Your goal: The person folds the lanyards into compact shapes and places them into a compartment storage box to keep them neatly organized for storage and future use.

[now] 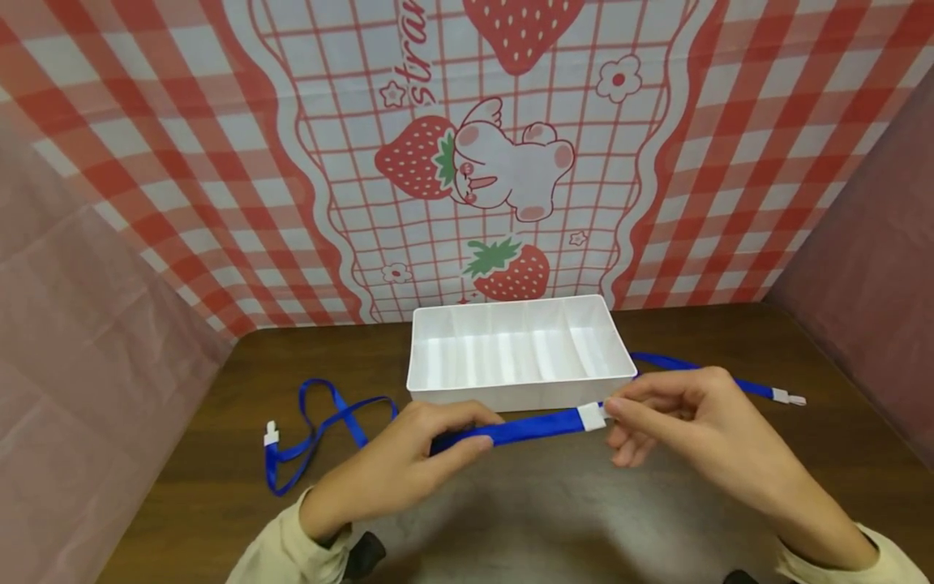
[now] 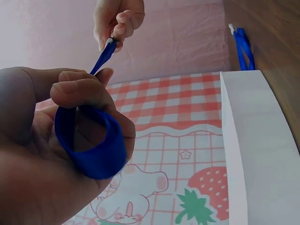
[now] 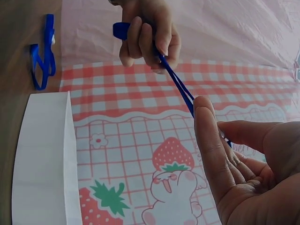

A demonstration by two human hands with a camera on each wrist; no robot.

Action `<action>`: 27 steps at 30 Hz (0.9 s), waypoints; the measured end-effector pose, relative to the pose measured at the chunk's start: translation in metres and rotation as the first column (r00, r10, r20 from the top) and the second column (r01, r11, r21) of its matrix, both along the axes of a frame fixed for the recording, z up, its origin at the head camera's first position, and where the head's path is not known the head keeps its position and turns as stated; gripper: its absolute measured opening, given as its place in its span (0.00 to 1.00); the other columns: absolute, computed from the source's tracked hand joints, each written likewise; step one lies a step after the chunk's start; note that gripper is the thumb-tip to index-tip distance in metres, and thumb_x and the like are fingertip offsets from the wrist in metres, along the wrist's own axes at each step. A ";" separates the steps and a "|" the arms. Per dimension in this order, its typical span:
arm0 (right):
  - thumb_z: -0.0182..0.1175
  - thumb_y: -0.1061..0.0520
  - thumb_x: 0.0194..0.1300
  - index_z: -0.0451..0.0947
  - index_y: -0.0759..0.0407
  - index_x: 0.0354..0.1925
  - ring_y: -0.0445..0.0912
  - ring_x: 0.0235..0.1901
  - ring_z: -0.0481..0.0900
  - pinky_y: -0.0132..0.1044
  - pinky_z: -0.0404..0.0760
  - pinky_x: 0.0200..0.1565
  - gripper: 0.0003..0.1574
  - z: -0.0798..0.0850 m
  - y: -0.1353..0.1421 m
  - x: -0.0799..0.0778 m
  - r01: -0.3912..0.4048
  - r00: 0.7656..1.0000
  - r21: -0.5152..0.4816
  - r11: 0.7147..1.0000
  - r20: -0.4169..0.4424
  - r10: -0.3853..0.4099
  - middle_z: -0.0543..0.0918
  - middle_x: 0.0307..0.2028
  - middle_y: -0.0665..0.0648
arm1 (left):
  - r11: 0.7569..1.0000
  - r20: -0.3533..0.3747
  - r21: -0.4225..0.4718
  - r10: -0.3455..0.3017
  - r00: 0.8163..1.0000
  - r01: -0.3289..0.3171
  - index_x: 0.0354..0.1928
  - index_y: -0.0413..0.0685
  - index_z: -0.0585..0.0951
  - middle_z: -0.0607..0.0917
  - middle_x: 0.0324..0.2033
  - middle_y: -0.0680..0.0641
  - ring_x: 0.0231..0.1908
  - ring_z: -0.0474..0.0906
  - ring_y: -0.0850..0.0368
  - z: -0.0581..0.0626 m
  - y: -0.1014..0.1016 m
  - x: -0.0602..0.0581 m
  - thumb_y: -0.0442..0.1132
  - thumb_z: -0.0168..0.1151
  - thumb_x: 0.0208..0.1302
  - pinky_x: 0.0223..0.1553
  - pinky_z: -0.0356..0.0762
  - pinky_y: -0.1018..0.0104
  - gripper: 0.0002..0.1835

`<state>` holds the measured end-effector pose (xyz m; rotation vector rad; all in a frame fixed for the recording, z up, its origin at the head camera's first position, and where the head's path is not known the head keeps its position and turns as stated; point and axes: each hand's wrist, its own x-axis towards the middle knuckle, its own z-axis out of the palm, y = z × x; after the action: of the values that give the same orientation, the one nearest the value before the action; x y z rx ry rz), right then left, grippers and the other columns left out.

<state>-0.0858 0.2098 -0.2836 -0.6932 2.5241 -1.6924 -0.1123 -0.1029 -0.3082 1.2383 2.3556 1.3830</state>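
Note:
Between the two hands a blue lanyard (image 1: 543, 427) is stretched nearly level, just in front of the white box. My left hand (image 1: 426, 442) grips its folded strap; in the left wrist view a loop of the blue strap (image 2: 101, 159) bulges out below the curled fingers. My right hand (image 1: 689, 422) pinches the other end between thumb and forefinger, at the white clip (image 1: 593, 416). The clip's tip is hidden by the fingertips. In the right wrist view the strap runs taut from the left hand (image 3: 150, 37) to the right fingertips (image 3: 204, 105).
A white compartmented box (image 1: 521, 396) stands at the back of the brown table (image 1: 219, 487). Left of it lies another blue lanyard (image 1: 314, 438) in loose loops. A further blue lanyard (image 1: 751, 388) with a white clip extends from behind the box's right side. A strawberry-print cloth (image 1: 511, 162) hangs behind.

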 end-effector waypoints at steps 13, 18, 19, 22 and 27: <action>0.60 0.62 0.71 0.83 0.64 0.39 0.52 0.23 0.86 0.46 0.85 0.28 0.07 -0.006 0.008 0.004 0.026 0.999 -0.005 1.000 0.036 -0.026 0.87 0.26 0.56 | 1.000 0.013 0.010 0.026 1.000 -0.027 0.52 0.54 0.82 0.73 0.24 0.60 0.20 0.64 0.71 -0.002 -0.016 0.005 0.42 0.54 0.76 0.26 0.71 0.71 0.10; 0.59 0.62 0.71 0.83 0.63 0.39 0.51 0.23 0.86 0.45 0.85 0.28 0.07 -0.009 0.011 0.006 0.030 0.999 0.009 1.000 0.024 -0.030 0.87 0.26 0.56 | 0.999 0.036 0.011 0.032 0.999 -0.033 0.51 0.55 0.83 0.72 0.22 0.60 0.20 0.64 0.71 -0.001 -0.022 0.008 0.42 0.54 0.76 0.24 0.70 0.72 0.10; 0.59 0.62 0.71 0.83 0.63 0.39 0.51 0.23 0.86 0.45 0.85 0.28 0.07 -0.009 0.011 0.007 0.033 0.999 0.014 0.999 0.023 -0.033 0.87 0.26 0.56 | 0.999 0.043 0.011 0.034 0.998 -0.035 0.51 0.55 0.83 0.71 0.21 0.60 0.19 0.64 0.71 -0.001 -0.024 0.009 0.42 0.54 0.76 0.23 0.69 0.72 0.10; 0.59 0.62 0.71 0.83 0.63 0.39 0.51 0.23 0.86 0.45 0.85 0.28 0.07 -0.011 0.012 0.007 0.040 0.998 0.017 0.999 0.043 -0.041 0.87 0.26 0.55 | 0.999 0.050 0.007 0.048 0.998 -0.049 0.51 0.56 0.83 0.71 0.21 0.59 0.19 0.64 0.71 -0.002 -0.027 0.009 0.42 0.54 0.76 0.23 0.70 0.72 0.10; 0.59 0.61 0.72 0.83 0.65 0.40 0.53 0.24 0.86 0.46 0.85 0.29 0.08 -0.017 0.015 0.007 0.035 0.995 0.008 0.999 0.093 -0.035 0.87 0.27 0.56 | 0.998 0.056 0.008 0.063 0.996 -0.063 0.51 0.56 0.83 0.73 0.21 0.59 0.19 0.67 0.70 -0.006 -0.032 0.009 0.42 0.54 0.76 0.22 0.71 0.72 0.10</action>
<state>-0.0790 0.2252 -0.3010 -0.5586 2.4913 -1.6850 -0.1033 -0.1345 -0.3146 1.1219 2.3725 1.4301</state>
